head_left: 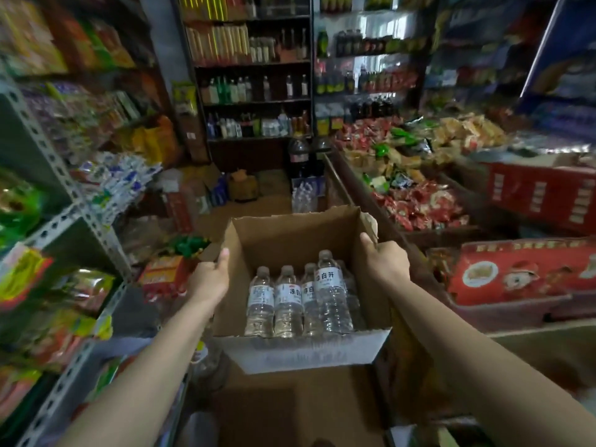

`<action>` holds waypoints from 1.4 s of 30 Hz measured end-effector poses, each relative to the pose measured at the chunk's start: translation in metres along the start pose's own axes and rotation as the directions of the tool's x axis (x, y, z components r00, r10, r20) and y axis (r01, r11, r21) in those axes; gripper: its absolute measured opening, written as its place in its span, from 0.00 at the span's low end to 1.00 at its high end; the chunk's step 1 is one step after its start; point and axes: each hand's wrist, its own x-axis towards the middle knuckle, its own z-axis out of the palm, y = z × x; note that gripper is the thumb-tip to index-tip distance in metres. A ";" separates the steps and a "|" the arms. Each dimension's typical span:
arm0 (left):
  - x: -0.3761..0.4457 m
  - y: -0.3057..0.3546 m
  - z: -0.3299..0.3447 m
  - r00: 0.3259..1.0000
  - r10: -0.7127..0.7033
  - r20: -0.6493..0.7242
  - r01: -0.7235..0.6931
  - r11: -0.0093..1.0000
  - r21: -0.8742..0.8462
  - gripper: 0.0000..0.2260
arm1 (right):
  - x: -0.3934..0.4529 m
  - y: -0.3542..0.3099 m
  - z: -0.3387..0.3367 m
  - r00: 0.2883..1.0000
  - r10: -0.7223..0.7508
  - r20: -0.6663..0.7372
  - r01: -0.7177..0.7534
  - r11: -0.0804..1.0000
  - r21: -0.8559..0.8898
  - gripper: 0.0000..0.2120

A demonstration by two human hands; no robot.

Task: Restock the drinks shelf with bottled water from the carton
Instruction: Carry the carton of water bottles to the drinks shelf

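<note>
One open carton (pixel 300 240), at least four water bottles (pixel 288 301) in it, two hands

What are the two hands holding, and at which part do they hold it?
Both hold the open carton with water bottles inside: the left hand grips its left side edge, the right hand its right side edge.

Both forearms bare, no sleeves; left hand (pixel 209 279) & right hand (pixel 385 259) w/o gloves, rings

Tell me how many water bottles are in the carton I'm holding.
4 clearly visible in the carton, lined along its near side: bottles at and a higher one at. More may be hidden behind them.
</note>
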 end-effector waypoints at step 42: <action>1.110 0.216 0.303 0.935 -0.337 -0.112 0.319 0.935 -0.155 0.27 | 1.063 -0.429 0.633 0.922 -0.217 0.319 0.269 0.954 -0.129 0.32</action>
